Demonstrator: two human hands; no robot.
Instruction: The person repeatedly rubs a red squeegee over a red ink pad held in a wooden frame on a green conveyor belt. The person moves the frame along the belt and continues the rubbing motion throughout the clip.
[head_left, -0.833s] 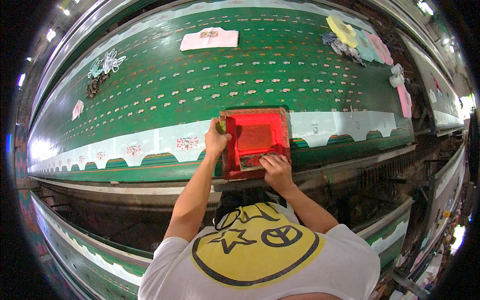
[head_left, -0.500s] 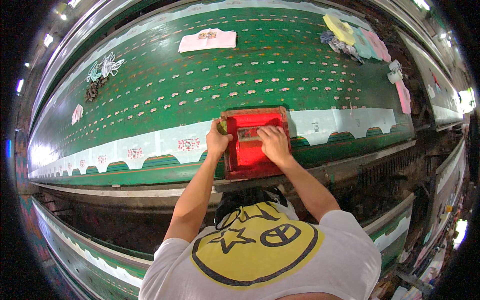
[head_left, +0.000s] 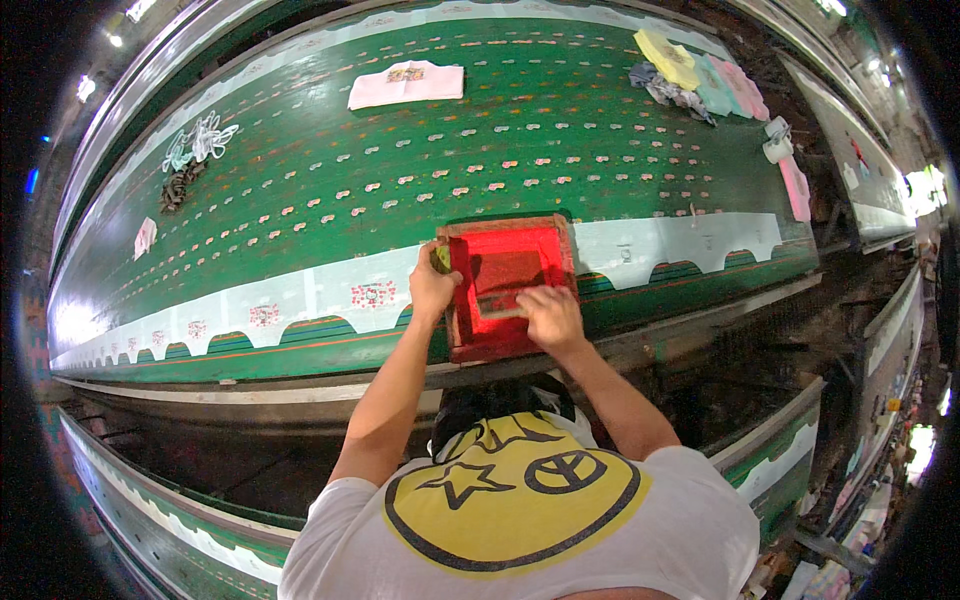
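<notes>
A wooden screen-printing frame (head_left: 505, 226) with red mesh and red ink inside lies over a strip of white fabric pieces (head_left: 335, 288) along the near edge of a long green table. My left hand (head_left: 433, 288) grips the frame's left side, thumb over its inner edge. Inside the frame, my right hand (head_left: 554, 318) is closed on a squeegee (head_left: 500, 306), which rests across the lower part of the mesh. The right fingers are slightly blurred. Left of the frame the fabric carries red and dark prints (head_left: 374, 294); to its right the pieces show only dark outlines (head_left: 626, 253).
A folded pink cloth (head_left: 405, 86) lies at the far middle of the green table (head_left: 300, 150). A tangle of pale cords (head_left: 205, 138) is at left. Folded yellow, teal and pink cloths (head_left: 665, 62) and a grey bundle sit at far right. Parallel tables (head_left: 165, 510) run behind me.
My right hand has drawn the squeegee toward me, from the middle of the mesh to its lower part. My left hand stays on the frame. The view has shifted slightly.
</notes>
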